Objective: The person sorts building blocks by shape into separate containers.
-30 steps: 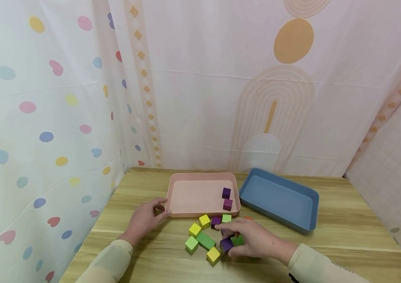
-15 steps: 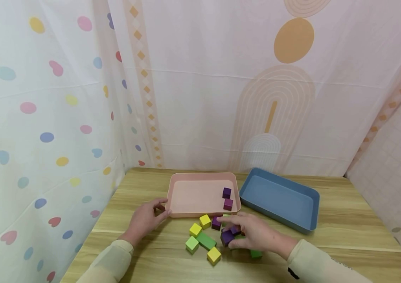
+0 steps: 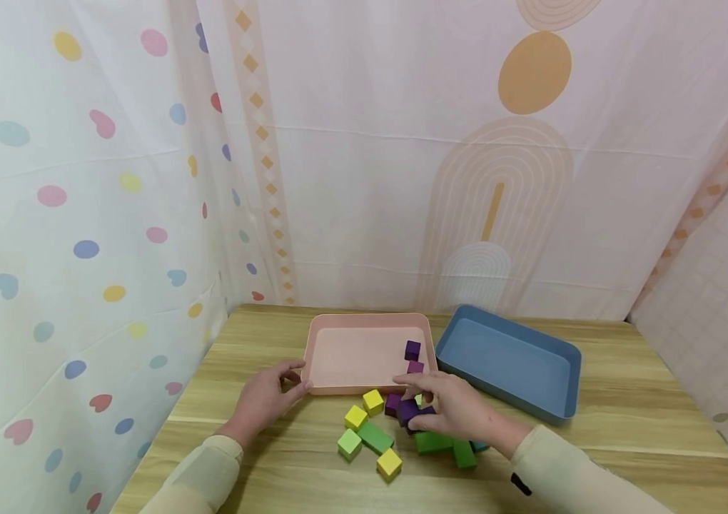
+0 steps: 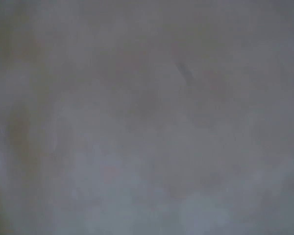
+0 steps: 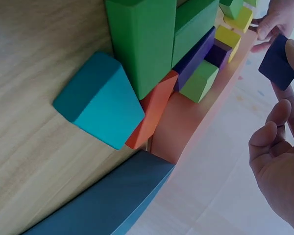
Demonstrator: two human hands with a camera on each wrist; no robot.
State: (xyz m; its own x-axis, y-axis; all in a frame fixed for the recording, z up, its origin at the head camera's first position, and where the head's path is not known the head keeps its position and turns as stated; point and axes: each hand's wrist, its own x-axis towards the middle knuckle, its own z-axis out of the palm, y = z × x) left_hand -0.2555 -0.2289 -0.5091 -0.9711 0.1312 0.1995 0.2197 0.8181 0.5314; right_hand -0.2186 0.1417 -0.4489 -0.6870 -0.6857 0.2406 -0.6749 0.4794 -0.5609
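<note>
My right hand [image 3: 460,408] pinches a dark purple cube [image 3: 407,412] between thumb and fingers, just in front of the pink tray [image 3: 351,355]. In the right wrist view the same cube [image 5: 276,62] sits lifted between the thumb and a finger. My left hand [image 3: 263,396] touches the tray's near-left corner with relaxed fingers and thumb, both outside the rim. A dark purple cube [image 3: 412,350] and a magenta cube [image 3: 415,367] lie in the tray's right side, the magenta one partly hidden by my fingers. The left wrist view is only a grey blur.
Loose blocks lie in front of the pink tray: yellow cubes [image 3: 390,464], a light green cube [image 3: 349,444], green blocks [image 3: 464,454], a teal block [image 5: 100,100] and an orange block [image 5: 153,111]. A blue tray [image 3: 508,363] stands angled at the right. Patterned curtains [image 3: 364,178] hang behind.
My right hand has picked up the dark purple cube from among the blocks and moved toward the pink tray, uncovering green blocks. My left hand has stayed at the tray corner.
</note>
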